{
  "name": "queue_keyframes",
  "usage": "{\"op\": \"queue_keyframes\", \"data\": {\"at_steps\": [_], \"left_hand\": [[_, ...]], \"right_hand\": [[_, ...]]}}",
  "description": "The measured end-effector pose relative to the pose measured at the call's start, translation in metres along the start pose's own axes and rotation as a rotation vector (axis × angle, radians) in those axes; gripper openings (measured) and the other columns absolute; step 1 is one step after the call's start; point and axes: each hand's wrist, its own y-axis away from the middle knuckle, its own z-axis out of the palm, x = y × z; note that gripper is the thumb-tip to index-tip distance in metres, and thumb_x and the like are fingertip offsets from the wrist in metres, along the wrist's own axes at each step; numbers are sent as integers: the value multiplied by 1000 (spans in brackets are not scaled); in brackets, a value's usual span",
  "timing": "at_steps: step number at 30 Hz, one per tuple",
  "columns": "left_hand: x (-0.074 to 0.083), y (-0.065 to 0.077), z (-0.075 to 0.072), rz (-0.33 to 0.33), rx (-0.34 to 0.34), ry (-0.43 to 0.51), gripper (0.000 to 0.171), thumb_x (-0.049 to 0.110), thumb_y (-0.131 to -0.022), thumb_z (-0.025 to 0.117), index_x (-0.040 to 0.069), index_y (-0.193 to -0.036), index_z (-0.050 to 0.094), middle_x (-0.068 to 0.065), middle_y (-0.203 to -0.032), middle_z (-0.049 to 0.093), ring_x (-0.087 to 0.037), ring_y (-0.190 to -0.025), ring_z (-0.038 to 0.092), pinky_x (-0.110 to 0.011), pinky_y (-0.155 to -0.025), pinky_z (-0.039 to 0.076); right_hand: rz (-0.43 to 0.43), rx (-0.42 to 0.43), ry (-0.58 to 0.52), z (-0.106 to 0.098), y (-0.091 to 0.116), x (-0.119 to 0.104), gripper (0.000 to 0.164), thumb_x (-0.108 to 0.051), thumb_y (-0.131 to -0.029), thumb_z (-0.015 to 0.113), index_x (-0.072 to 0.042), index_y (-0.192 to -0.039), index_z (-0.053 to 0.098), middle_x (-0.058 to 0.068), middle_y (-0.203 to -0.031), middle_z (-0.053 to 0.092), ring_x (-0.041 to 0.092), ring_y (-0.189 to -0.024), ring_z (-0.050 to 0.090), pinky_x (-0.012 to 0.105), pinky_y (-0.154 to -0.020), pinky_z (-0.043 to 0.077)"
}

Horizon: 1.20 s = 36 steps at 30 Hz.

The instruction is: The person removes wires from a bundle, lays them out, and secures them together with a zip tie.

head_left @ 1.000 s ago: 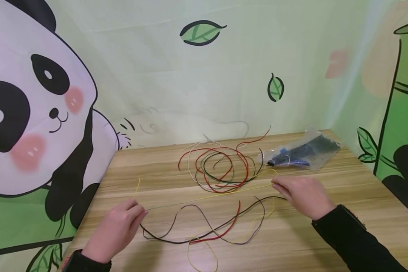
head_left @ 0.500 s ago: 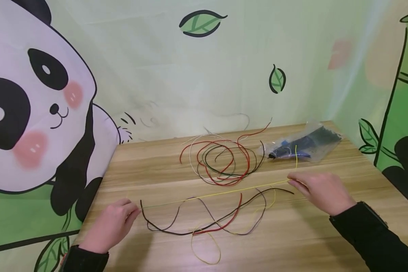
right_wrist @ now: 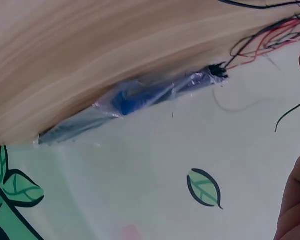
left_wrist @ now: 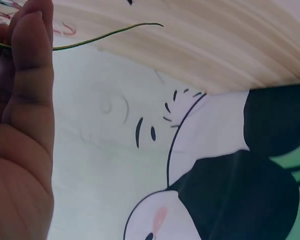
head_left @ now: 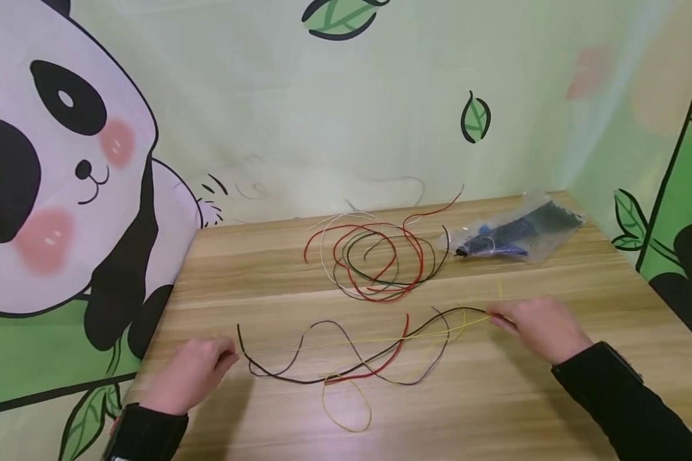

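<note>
Head view: thin yellow wire (head_left: pixel 375 340), pinched by left hand (head_left: pixel 191 371) and right hand (head_left: pixel 542 328), well apart; likely light, flexible; best gripped near ends.

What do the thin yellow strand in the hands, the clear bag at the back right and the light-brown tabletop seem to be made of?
Thin yellow strand: probably plastic-coated wire, smooth-finished, from its stiff curve; any core isn't visible.
Clear plastic bag: glossy thin film, being see-through and crinkled with highlights.
Light-brown tabletop: satin wood or wood-look laminate; streaky grain shows.
</note>
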Motion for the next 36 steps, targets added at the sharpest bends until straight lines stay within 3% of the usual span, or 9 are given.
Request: {"op": "queue_keyframes", "data": {"at_steps": [7,13,22,29,36], "left_hand": [[-2,-9,17,-27,-113,-1,16,2,-81,79,16,-75,73,6,-74,66,-3,-69,58,-23,-60,46],[-5,-15,27,-47,-174,-38,16,3,-80,79,16,-74,72,3,-75,66,-6,-68,57,-25,-59,45],[-8,-23,38,-32,-188,-51,15,1,-78,81,14,-73,73,1,-74,69,-8,-67,60,-28,-58,48],[-3,-25,39,-45,-170,-60,14,-2,-78,79,11,-80,74,-2,-78,71,-13,-73,66,-33,-63,53],[0,-25,40,-45,-133,-30,9,3,-83,78,10,-82,72,0,-75,67,-7,-65,54,-26,-57,44]], "right_hand": [[22,-149,-52,16,0,5,14,-22,-87,77,-13,-99,78,2,-85,78,19,-72,74,39,-65,57],[19,-202,-114,29,1,3,10,-17,-88,77,-13,-97,78,1,-85,78,18,-72,73,38,-66,57],[18,-229,-163,42,-1,5,8,-16,-88,76,-15,-96,76,-1,-85,77,17,-71,72,35,-61,54],[-18,-192,-166,44,-3,3,12,-11,-86,78,-17,-96,77,-1,-86,77,17,-71,72,32,-57,53],[-48,-181,-193,44,-3,1,14,-7,-87,76,-17,-98,76,0,-92,78,18,-79,75,36,-66,58]]}}
